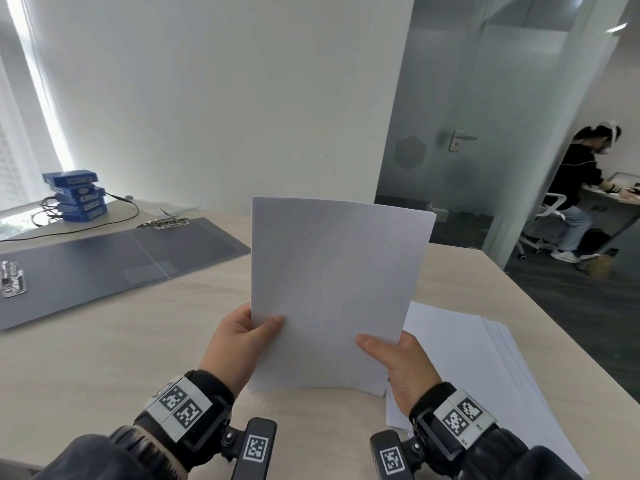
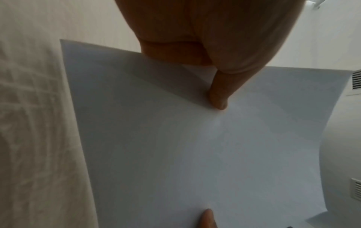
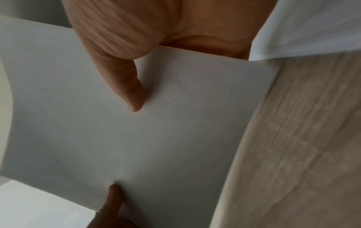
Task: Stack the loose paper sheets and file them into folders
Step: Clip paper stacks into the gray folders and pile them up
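Grey, the open flat folder (image 1: 104, 268) lies far left on my pale wooden table (image 1: 121, 341). My left hand (image 1: 239, 344) and right hand (image 1: 401, 365) each pinch the upright stack of white paper sheets (image 1: 332, 289), thumbs in front. More loose white sheets (image 1: 467, 368) lie flat to the right.

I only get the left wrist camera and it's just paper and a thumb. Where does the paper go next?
Observer: Probably the dark open folder, lying flat on the table's left side.
Operator: Is the other hand helping?
Observer: Yes, the right hand pinches the held sheets at their lower right corner.
Operator: Any paper left?
Observer: More loose sheets lie fanned on the table, right of the hands.
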`<state>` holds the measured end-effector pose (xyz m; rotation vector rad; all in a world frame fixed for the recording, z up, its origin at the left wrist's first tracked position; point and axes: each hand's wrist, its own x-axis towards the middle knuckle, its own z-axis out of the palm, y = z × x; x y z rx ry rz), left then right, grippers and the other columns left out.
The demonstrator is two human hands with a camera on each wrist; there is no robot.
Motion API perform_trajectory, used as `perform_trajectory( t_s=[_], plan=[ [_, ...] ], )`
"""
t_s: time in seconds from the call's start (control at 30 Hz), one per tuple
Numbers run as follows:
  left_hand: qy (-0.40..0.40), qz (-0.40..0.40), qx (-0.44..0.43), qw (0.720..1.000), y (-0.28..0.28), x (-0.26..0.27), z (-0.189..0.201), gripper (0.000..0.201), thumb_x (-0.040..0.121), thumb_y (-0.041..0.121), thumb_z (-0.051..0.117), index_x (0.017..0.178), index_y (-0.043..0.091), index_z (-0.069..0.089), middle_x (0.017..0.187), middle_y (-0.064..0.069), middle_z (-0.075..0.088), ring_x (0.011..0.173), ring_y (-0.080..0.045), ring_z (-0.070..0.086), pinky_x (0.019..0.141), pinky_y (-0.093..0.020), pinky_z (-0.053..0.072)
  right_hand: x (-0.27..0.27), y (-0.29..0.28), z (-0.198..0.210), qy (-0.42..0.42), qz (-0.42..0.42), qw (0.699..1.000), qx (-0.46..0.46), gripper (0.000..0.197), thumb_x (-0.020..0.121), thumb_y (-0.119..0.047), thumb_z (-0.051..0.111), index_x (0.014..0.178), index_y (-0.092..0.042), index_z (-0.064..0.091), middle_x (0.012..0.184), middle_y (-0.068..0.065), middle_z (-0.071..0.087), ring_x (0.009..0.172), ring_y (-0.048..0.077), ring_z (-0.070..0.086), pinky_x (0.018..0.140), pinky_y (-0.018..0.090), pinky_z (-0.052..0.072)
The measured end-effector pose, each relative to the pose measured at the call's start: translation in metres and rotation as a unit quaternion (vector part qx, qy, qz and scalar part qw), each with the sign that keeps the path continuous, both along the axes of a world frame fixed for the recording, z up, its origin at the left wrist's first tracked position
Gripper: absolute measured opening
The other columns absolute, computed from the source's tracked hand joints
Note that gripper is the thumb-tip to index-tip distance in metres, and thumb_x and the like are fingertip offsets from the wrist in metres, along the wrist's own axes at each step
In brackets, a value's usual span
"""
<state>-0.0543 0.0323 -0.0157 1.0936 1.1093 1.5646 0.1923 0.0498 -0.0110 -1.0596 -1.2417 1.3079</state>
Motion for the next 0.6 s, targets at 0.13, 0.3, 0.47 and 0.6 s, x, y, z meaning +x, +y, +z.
perform_trajectory(
  t_s=[0.13,0.3,0.47,0.6],
  plan=[
    [-0.046,0.039,-0.012,0.998,0.006,-0.008,0.003,0.033,0.079,0.022,0.073,0.110,0.010,0.070,0.105,-0.012,0.078,0.099,-0.035,0.073,0.091,-0.049,0.057,-0.006,0.000,0.001,-0.079,0.027,0.996,0.004,0.018,0.096,-0.015,0.064,0.112,-0.019,0.073,0.108,-0.002,0.077,0.104,0.020,0.072,0.090,0.039,0.057],
    [-0.067,0.084,-0.042,0.993,0.015,-0.026,0.006,0.015,0.098,0.007,0.062,0.112,0.007,0.067,0.106,-0.013,0.077,0.094,-0.032,0.074,0.087,-0.046,0.058,-0.026,0.007,0.005,-0.204,0.036,0.978,0.017,0.013,0.102,-0.028,0.052,0.106,-0.032,0.063,0.096,0.003,0.074,0.058,0.026,0.065,0.060,0.032,0.044],
    [0.068,0.106,-0.075,0.989,0.027,-0.062,0.002,0.027,0.098,0.043,0.058,0.108,0.022,0.070,0.102,0.002,0.078,0.098,-0.021,0.074,0.092,-0.047,0.057,-0.054,0.034,0.005,-0.196,-0.006,0.981,0.010,0.017,0.101,-0.018,0.050,0.099,-0.019,0.066,0.052,-0.009,0.050,0.040,0.010,0.036,0.044,0.022,0.033],
    [0.213,0.215,-0.094,0.948,0.038,-0.113,-0.005,0.024,0.102,0.037,0.051,0.110,0.023,0.069,0.104,0.011,0.072,0.099,-0.010,0.065,0.087,-0.034,0.048,-0.069,0.053,-0.008,-0.183,-0.034,0.983,-0.006,0.016,0.101,-0.019,0.051,0.096,-0.019,0.066,0.055,-0.007,0.051,0.041,0.010,0.038,0.044,0.022,0.033]
  ],
)
